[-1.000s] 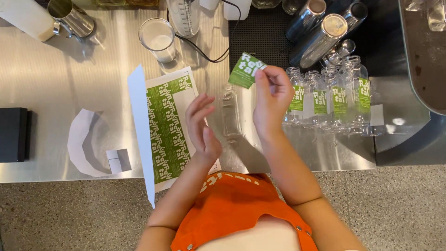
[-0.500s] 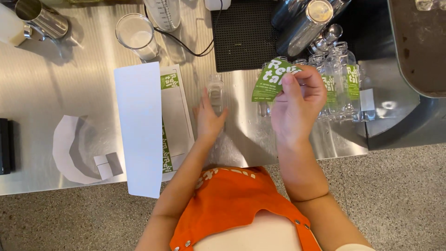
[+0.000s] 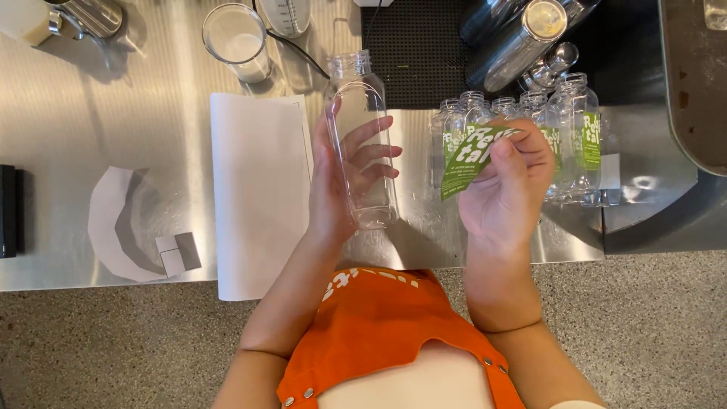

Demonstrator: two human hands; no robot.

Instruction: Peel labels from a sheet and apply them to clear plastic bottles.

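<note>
My left hand point(image 3: 342, 178) holds an empty clear plastic bottle point(image 3: 362, 140) above the steel counter, neck pointing away from me, fingers showing through its wall. My right hand point(image 3: 509, 182) pinches a green sticker label point(image 3: 471, 157) by its edge, just right of the bottle and apart from it. Behind the label stands a cluster of several clear bottles point(image 3: 522, 136), some with green labels on them.
A white backing sheet point(image 3: 257, 193) lies on the steel counter point(image 3: 68, 129) left of the bottle. A curved paper scrap point(image 3: 113, 227), a glass cup point(image 3: 233, 42), a metal jug point(image 3: 91, 17), a black mat point(image 3: 416, 53), a dark tray point(image 3: 693, 83) surround them.
My left hand has picked the clear bottle off the counter and lifted it. My right hand has brought the green label down and toward me. The label sheet now lies white side up.
</note>
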